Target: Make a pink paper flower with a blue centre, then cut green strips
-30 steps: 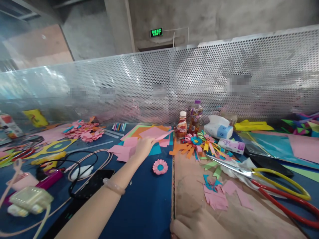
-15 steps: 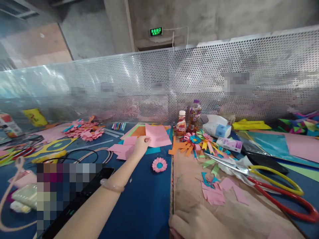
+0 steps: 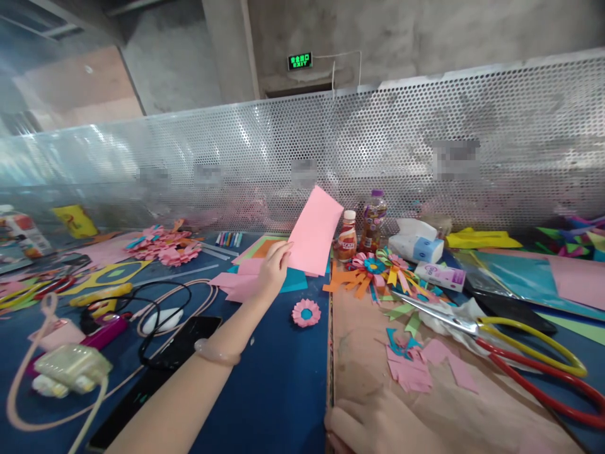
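My left hand (image 3: 275, 268) reaches forward over the blue table, its fingers pinched on the edge of a sheet of pink paper (image 3: 316, 233). The sheet is raised and tilted above a stack of coloured paper (image 3: 293, 280). Smaller pink pieces (image 3: 239, 284) lie beneath the wrist. At the bottom, my right hand (image 3: 378, 422) rests on the brown cardboard (image 3: 354, 353) by its left edge, fingers loosely bent and holding nothing that I can see. A pink paper flower with a blue centre (image 3: 306, 313) lies between the hands.
Large scissors (image 3: 477, 325) with red and yellow handles lie at right, near paper scraps (image 3: 409, 366). Two bottles (image 3: 348, 236) and a tissue pack (image 3: 416, 243) stand behind. Phones (image 3: 189, 340), cables and a charger (image 3: 73, 369) crowd the left. A perforated metal panel (image 3: 227, 151) closes the back.
My left hand has lifted the pink sheet up off the stack and tilted it. My right hand stays on the cardboard. The view has shifted slightly.
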Action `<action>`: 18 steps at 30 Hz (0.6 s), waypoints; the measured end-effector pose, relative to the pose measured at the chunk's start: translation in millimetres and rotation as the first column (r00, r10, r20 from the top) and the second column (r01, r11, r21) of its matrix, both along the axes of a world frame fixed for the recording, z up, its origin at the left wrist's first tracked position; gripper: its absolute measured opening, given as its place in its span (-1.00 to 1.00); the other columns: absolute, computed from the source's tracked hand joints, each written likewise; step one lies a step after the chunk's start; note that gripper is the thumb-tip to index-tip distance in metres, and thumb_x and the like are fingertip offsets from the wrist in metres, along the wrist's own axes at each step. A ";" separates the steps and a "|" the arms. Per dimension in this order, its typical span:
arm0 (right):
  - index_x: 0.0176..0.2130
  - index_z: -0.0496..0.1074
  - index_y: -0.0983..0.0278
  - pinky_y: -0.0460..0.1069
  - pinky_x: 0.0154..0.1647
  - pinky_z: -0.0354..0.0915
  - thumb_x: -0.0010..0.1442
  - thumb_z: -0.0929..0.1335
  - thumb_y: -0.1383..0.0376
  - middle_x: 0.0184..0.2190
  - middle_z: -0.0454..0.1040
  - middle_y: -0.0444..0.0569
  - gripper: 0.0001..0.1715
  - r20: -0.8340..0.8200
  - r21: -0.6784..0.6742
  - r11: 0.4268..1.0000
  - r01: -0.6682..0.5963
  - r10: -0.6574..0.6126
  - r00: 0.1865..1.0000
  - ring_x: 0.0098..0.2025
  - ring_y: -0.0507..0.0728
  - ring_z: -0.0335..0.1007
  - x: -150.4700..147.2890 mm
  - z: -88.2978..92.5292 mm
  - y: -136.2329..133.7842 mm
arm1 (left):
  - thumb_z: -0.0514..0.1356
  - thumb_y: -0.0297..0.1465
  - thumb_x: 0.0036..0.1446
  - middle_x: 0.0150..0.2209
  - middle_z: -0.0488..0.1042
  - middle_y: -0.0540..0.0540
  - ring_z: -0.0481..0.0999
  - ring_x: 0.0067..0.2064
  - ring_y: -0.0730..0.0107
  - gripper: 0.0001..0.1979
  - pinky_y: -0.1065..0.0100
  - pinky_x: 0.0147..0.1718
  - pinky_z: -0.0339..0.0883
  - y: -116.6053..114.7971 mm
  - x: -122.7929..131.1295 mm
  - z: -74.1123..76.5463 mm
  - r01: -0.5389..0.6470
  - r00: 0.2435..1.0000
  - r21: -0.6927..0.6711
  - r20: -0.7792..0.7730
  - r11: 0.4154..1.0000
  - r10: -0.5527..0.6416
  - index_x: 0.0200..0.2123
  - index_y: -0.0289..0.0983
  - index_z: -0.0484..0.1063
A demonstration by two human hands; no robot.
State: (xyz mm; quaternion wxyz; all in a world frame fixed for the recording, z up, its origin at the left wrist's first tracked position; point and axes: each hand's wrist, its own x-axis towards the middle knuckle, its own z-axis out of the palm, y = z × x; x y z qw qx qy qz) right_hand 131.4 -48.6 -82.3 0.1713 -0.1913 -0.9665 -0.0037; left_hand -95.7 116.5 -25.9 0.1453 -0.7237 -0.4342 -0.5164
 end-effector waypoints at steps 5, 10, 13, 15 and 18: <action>-0.39 0.22 0.23 -0.10 -0.68 -0.08 0.25 0.16 0.29 -0.53 0.40 -0.21 -0.81 -0.001 -0.021 1.000 -0.009 0.009 1.000 -0.63 -0.07 0.18 1.7 3.9 -1.1 | 0.03 -0.41 0.19 0.01 0.33 -0.25 0.28 0.11 0.25 -0.68 0.19 0.10 0.18 -1.1 0.6 3.8 -0.117 0.983 0.087 0.151 0.989 0.103 0.02 -0.31 0.26; -0.38 0.24 0.24 -0.09 -0.68 -0.10 0.25 0.17 0.30 -0.52 0.41 -0.19 -0.83 -0.001 -0.018 1.000 -0.001 0.001 1.000 -0.62 -0.07 0.19 1.3 3.5 -1.3 | 0.05 -0.46 0.11 -0.01 0.36 -0.26 0.32 0.08 0.21 -0.66 0.19 0.08 0.20 11.6 -16.1 -7.2 -0.297 0.871 -0.147 0.363 0.943 0.331 -0.02 -0.34 0.28; -0.39 0.25 0.24 -0.08 -0.69 -0.12 0.24 0.19 0.29 -0.52 0.42 -0.19 -0.84 -0.002 -0.014 1.000 0.001 -0.001 1.000 -0.62 -0.06 0.20 0.4 1.5 -0.2 | 0.01 -0.48 0.08 0.00 0.39 -0.26 0.34 0.08 0.21 -0.66 0.19 0.08 0.20 18.9 -28.3 -16.3 -0.328 0.794 -0.361 0.395 0.873 0.462 -0.04 -0.35 0.31; -0.39 0.25 0.24 -0.07 -0.69 -0.12 0.24 0.19 0.29 -0.53 0.41 -0.19 -0.83 -0.004 -0.014 1.000 0.003 -0.003 1.000 -0.62 -0.06 0.20 0.4 0.5 0.2 | -0.03 -0.50 0.06 0.02 0.39 -0.27 0.35 0.08 0.20 -0.63 0.18 0.09 0.19 21.3 -33.9 -20.3 -0.334 0.782 -0.422 0.374 0.843 0.498 -0.04 -0.36 0.32; -0.38 0.26 0.24 -0.08 -0.70 -0.10 0.26 0.16 0.28 -0.52 0.41 -0.19 -0.80 -0.009 -0.020 1.000 0.004 -0.004 1.000 -0.62 -0.06 0.20 0.7 -0.2 0.3 | -0.06 -0.48 0.09 0.04 0.38 -0.26 0.35 0.08 0.20 -0.60 0.16 0.07 0.21 22.6 -34.8 -22.7 -0.327 0.818 -0.448 0.307 0.832 0.486 0.00 -0.35 0.31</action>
